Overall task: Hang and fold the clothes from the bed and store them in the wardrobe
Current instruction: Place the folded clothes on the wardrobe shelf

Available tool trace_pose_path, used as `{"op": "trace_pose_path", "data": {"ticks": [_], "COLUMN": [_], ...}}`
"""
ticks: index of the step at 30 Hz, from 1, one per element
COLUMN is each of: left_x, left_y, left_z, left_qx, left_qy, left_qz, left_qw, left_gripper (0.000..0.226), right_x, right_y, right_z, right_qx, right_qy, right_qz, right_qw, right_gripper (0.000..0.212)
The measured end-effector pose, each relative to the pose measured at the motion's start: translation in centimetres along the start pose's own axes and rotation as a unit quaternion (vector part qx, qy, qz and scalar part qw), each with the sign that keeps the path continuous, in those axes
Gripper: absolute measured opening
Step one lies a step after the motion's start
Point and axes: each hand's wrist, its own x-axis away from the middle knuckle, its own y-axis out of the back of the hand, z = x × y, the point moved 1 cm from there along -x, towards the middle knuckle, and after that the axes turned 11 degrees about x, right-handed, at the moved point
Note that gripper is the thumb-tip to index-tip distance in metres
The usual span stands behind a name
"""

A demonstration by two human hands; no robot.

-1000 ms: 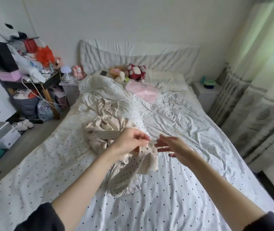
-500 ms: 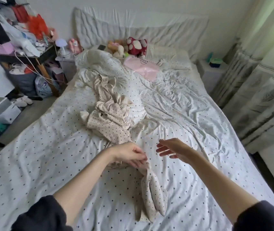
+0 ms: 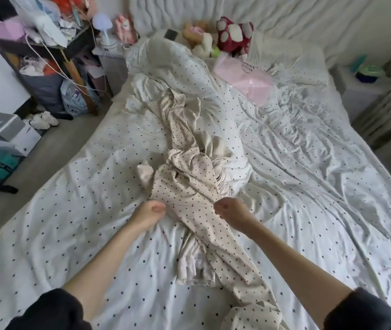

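Both hands, left [image 3: 151,211] and right [image 3: 230,211], pinched the dotted beige garment [image 3: 189,186], sprawled mid-bed [image 3: 70,222] below the pink pillow [image 3: 244,79]. It looked light, limp, unslippery; best gripped at the waistband edges.

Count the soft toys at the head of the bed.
3: a red-and-white plush, a tan-and-white one left of it, and a pink toy on the nightstand. Others may be hidden.

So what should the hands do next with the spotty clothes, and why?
Probably pull the two hands apart and lift, to spread the beige dotted garment flat. The left hand and right hand each seem to pinch an edge of it, but it lies twisted and bunched along the bed, too crumpled to fold.
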Motion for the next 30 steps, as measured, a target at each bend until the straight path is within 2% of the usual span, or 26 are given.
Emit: {"op": "trace_pose_path", "data": {"ticks": [5,8,11,14,16,19,23,27,30], "left_x": [-9.2,-11.9,-13.3,-13.3,-12.7,-11.3,-9.7,-7.5,-6.2], "left_y": [2.6,2.2,1.6,1.4,1.8,2.3,2.7,2.3,1.5], "left_z": [1.1,1.2,2.2,2.9,3.2,3.5,4.1,4.6,4.8], "left_qx": [-0.02,-0.018,0.001,0.008,-0.023,-0.112,-0.221,-0.229,-0.228], "left_qy": [-0.011,-0.068,-0.063,-0.097,-0.135,-0.188,-0.153,-0.102,-0.085], "left_qz": [-0.034,-0.034,-0.016,-0.021,-0.026,0.069,0.208,0.321,0.327], "left_qw": [0.999,0.997,0.998,0.995,0.99,0.973,0.94,0.913,0.913], "left_gripper": [0.04,0.025,0.031,0.002,0.019,0.028,0.033,0.042,0.036], "right_x": [-9.9,-13.9,-17.5,-20.7,-22.0,-21.2,-17.8,-13.8,-10.5], "right_y": [-1.2,-1.7,-2.3,-2.2,-2.6,-3.6,-3.7,-1.6,-0.2], "right_z": [4.9,6.7,8.4,10.2,10.7,10.0,7.4,3.5,0.1], "right_qx": [0.133,0.214,0.289,0.363,0.398,0.427,0.365,0.296,0.294], "right_qy": [0.063,0.106,0.137,0.174,0.161,0.134,0.126,0.137,0.124], "right_qz": [-0.039,-0.079,-0.104,-0.103,-0.076,-0.052,-0.115,-0.134,-0.14], "right_qw": [0.988,0.968,0.942,0.91,0.9,0.893,0.915,0.936,0.937], "right_gripper": [0.033,0.037,0.059,0.078,0.076,0.039,0.029,0.02,0.024]}}
